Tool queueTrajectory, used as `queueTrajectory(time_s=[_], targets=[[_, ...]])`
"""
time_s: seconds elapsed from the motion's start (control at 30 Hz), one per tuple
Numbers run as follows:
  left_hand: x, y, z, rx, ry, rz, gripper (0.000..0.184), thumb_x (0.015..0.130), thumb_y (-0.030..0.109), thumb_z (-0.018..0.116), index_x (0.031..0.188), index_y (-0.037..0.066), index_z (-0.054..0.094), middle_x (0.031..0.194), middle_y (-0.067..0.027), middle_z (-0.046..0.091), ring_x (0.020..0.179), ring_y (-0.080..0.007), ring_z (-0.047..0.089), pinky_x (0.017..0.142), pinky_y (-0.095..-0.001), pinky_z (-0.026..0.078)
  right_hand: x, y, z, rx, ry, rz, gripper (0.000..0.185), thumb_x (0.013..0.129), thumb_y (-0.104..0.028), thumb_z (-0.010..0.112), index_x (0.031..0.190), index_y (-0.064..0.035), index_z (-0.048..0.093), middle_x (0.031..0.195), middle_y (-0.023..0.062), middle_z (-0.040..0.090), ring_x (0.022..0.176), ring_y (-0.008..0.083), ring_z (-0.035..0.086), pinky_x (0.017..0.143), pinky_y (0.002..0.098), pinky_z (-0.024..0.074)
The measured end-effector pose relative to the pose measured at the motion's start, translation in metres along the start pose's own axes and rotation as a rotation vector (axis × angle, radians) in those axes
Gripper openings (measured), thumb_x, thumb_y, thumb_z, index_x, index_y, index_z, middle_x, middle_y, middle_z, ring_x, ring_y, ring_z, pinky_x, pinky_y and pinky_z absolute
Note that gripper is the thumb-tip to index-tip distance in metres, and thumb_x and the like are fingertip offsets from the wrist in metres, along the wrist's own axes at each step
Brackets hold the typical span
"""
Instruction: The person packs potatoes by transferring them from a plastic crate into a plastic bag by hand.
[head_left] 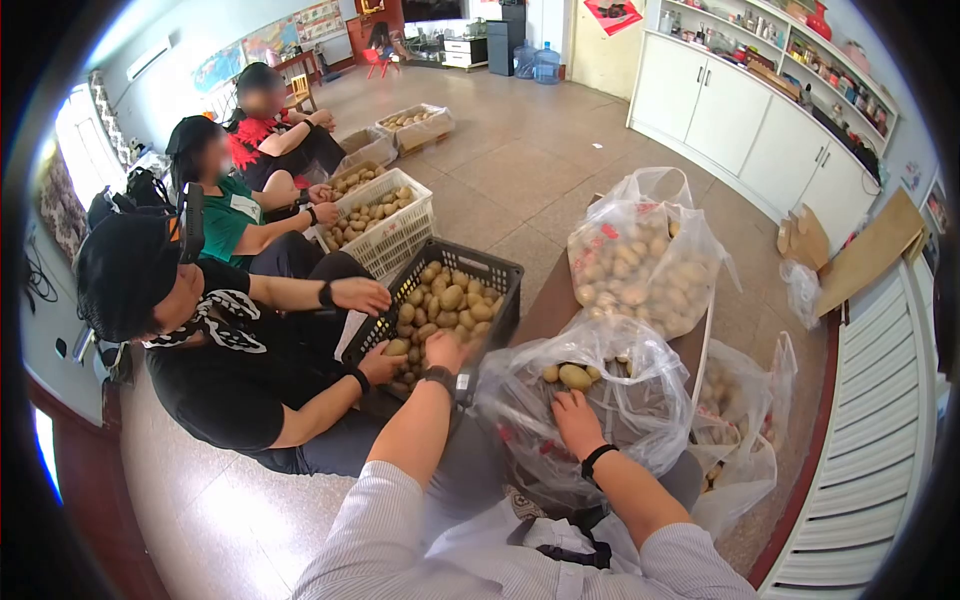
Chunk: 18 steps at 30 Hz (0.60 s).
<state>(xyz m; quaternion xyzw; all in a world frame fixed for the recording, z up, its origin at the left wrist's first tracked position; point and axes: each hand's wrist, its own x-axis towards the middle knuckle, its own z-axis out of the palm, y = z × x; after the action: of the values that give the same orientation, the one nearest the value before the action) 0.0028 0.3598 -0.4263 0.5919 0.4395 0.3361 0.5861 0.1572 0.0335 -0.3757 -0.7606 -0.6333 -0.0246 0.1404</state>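
My left hand reaches over the near side of a black plastic crate and touches the potatoes inside; its fingertips are hidden. Inside a clear plastic bag in front of me, my right hand has its fingers stretched out, just below a few potatoes. I see nothing held in it. A co-worker on the left also works at the black crate, one hand among the potatoes and the other hand over its far-left edge.
A fuller bag of potatoes stands behind the open bag on a low brown surface. More bags lie on the floor at right. Two more people sit farther left, beside a white crate and boxes of potatoes.
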Motion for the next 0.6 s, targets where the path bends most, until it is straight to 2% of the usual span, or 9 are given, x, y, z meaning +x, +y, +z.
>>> queueTrajectory(time_s=[0.07, 0.1, 0.17, 0.2, 0.27, 0.37, 0.43, 0.5, 0.6], targets=[[-0.018, 0.04, -0.002, 0.835, -0.102, 0.098, 0.029, 0.082, 0.027, 0.072, 0.095, 0.003, 0.062, 0.089, -0.0077, 0.065, 0.089, -0.0222, 0.061, 0.087, -0.0338, 0.047, -0.004, -0.002, -0.007, 0.023, -0.001, 0.027, 0.027, 0.082, -0.006, 0.056, 0.108, -0.0049, 0.061, 0.122, 0.0098, 0.054, 0.118, 0.0356, 0.049, 0.093, 0.0409, 0.0491], [-0.028, 0.058, 0.0, 1.046, -0.129, 0.113, 0.028, 0.083, 0.023, 0.071, 0.099, 0.003, 0.062, 0.091, -0.0068, 0.065, 0.09, -0.0208, 0.061, 0.088, -0.0336, 0.047, -0.006, -0.003, -0.009, 0.047, -0.005, 0.05, 0.026, 0.082, -0.005, 0.056, 0.107, -0.0054, 0.061, 0.122, 0.0097, 0.054, 0.115, 0.0354, 0.05, 0.092, 0.0412, 0.0495], [-0.031, 0.059, 0.008, 0.601, -0.027, -0.025, 0.028, 0.088, 0.021, 0.065, 0.107, 0.002, 0.059, 0.094, -0.0088, 0.063, 0.086, -0.0212, 0.061, 0.081, -0.0341, 0.05, -0.012, -0.001, -0.008, 0.038, -0.005, 0.078, 0.024, 0.081, -0.008, 0.058, 0.105, -0.0065, 0.061, 0.12, 0.0091, 0.054, 0.111, 0.0356, 0.051, 0.089, 0.0417, 0.0506], [-0.03, 0.061, 0.015, 0.131, 0.067, -0.181, 0.028, 0.09, 0.02, 0.061, 0.111, 0.002, 0.058, 0.095, -0.0098, 0.063, 0.084, -0.0213, 0.061, 0.078, -0.0344, 0.052, -0.015, 0.001, -0.008, 0.029, -0.007, 0.107, 0.022, 0.081, -0.011, 0.06, 0.103, -0.0075, 0.061, 0.119, 0.0085, 0.055, 0.107, 0.0358, 0.052, 0.085, 0.0422, 0.0517], [-0.037, 0.081, 0.028, -0.261, 0.169, -0.343, 0.029, 0.094, 0.018, 0.055, 0.118, 0.001, 0.056, 0.098, -0.0119, 0.061, 0.08, -0.0216, 0.062, 0.071, -0.0348, 0.055, -0.023, 0.007, -0.002, 0.025, -0.016, 0.123, 0.023, 0.08, -0.01, 0.061, 0.103, -0.0071, 0.061, 0.118, 0.0098, 0.054, 0.106, 0.0368, 0.052, 0.084, 0.0433, 0.0515], [-0.052, 0.107, 0.04, -0.272, 0.129, -0.345, 0.031, 0.096, 0.015, 0.051, 0.124, 0.0, 0.053, 0.097, -0.0123, 0.058, 0.075, -0.0192, 0.059, 0.067, -0.0349, 0.056, -0.033, 0.016, 0.006, 0.019, -0.031, 0.162, 0.027, 0.077, -0.008, 0.062, 0.104, -0.0066, 0.061, 0.117, 0.0123, 0.054, 0.105, 0.0389, 0.052, 0.084, 0.0457, 0.0505], [-0.06, 0.115, 0.052, -0.272, 0.151, -0.307, 0.028, 0.088, 0.014, 0.057, 0.114, 0.002, 0.056, 0.092, -0.0112, 0.06, 0.073, -0.0213, 0.061, 0.057, -0.0333, 0.051, -0.037, 0.019, 0.005, 0.014, -0.033, 0.182, 0.03, 0.075, -0.007, 0.063, 0.105, -0.0065, 0.06, 0.116, 0.0134, 0.054, 0.105, 0.0399, 0.052, 0.084, 0.0469, 0.0498], [-0.063, 0.113, 0.061, -0.331, 0.123, -0.276, 0.028, 0.09, 0.016, 0.056, 0.113, 0.001, 0.057, 0.096, -0.0111, 0.061, 0.07, -0.021, 0.061, 0.056, -0.0326, 0.05, -0.038, 0.021, 0.0, 0.118, -0.054, 0.3, 0.036, 0.074, -0.007, 0.062, 0.11, -0.0056, 0.057, 0.118, 0.0167, 0.054, 0.104, 0.0402, 0.054, 0.088, 0.0488, 0.0476], [-0.077, 0.126, 0.068, -0.276, -0.109, -0.248, 0.027, 0.093, 0.018, 0.053, 0.112, 0.001, 0.058, 0.098, -0.0108, 0.063, 0.071, -0.0207, 0.064, 0.054, -0.0318, 0.05, -0.034, 0.023, 0.002, 0.308, -0.038, 0.438, 0.04, 0.075, -0.01, 0.063, 0.114, -0.0048, 0.054, 0.12, 0.0204, 0.054, 0.105, 0.0409, 0.055, 0.09, 0.0483, 0.0465]])
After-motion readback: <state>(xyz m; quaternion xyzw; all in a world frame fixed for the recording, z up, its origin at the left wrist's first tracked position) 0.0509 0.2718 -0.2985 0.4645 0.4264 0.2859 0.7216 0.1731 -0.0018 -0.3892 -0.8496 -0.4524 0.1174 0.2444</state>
